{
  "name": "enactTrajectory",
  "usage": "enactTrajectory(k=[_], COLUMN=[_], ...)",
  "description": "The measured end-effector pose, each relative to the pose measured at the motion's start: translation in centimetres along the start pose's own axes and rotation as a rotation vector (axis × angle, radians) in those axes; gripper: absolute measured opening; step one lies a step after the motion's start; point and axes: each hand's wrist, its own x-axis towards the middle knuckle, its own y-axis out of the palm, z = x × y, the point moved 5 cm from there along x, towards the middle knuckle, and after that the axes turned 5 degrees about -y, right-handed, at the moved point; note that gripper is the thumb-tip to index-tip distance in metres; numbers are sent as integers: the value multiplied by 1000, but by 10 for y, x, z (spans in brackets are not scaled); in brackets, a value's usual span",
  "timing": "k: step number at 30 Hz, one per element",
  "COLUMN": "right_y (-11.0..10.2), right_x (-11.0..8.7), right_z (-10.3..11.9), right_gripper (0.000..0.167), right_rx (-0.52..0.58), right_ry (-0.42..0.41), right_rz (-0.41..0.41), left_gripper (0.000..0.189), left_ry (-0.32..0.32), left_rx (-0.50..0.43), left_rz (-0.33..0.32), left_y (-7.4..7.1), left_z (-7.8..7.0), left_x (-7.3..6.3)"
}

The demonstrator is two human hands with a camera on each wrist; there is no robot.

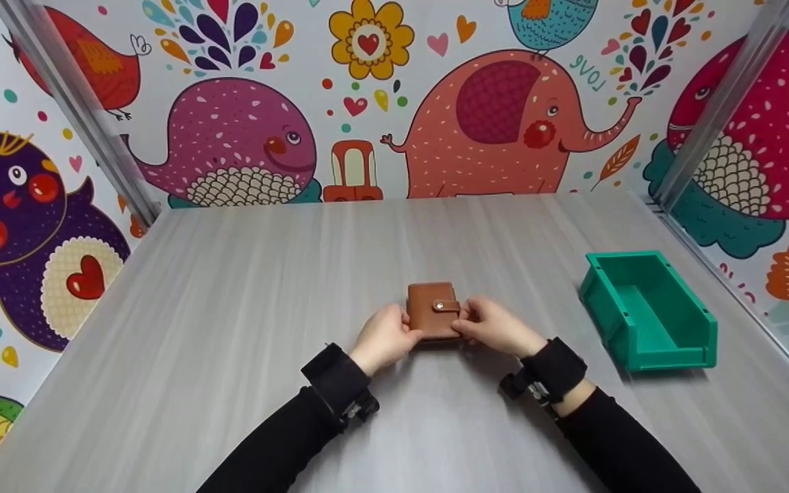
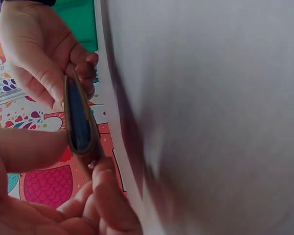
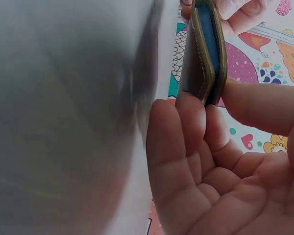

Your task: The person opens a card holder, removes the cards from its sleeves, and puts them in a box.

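A small brown leather wallet with a snap strap on its right side is held between both hands, a little over the table. My left hand pinches its lower left edge, thumb on the front cover. At the lower right edge, my right hand grips it between thumb and fingers, just under the strap. Seen end-on in the left wrist view, the wallet is folded, with a dark blue inside between its covers. The right wrist view shows stitching along the edge of the wallet.
A green plastic bin with a low front stands on the table to the right of my right hand. The light grey wood-grain table ends at a wall printed with cartoon animals. Metal posts rise at the back corners.
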Motion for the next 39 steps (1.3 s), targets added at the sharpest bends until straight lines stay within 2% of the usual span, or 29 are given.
enactTrajectory(k=[7,14,24,31,39], right_y=[3,6,6,6,4], right_x=[2,2,1,0,0], right_z=[-1,-2,-2,-1,1], right_gripper=[14,13,13,12,12], right_rx=[-41,-56,-80,-139,-203], right_ry=[12,12,38,26,2], right_rz=[15,17,43,50,39], left_gripper=[23,19,23,17,21], left_ry=[-25,-15,-28,-11,13], left_rx=[58,98,141,165,213], left_rz=[24,37,62,76,67], left_y=[0,3,4,6,6], left_z=[2,3,2,0,-1], left_x=[0,1,2,1,3])
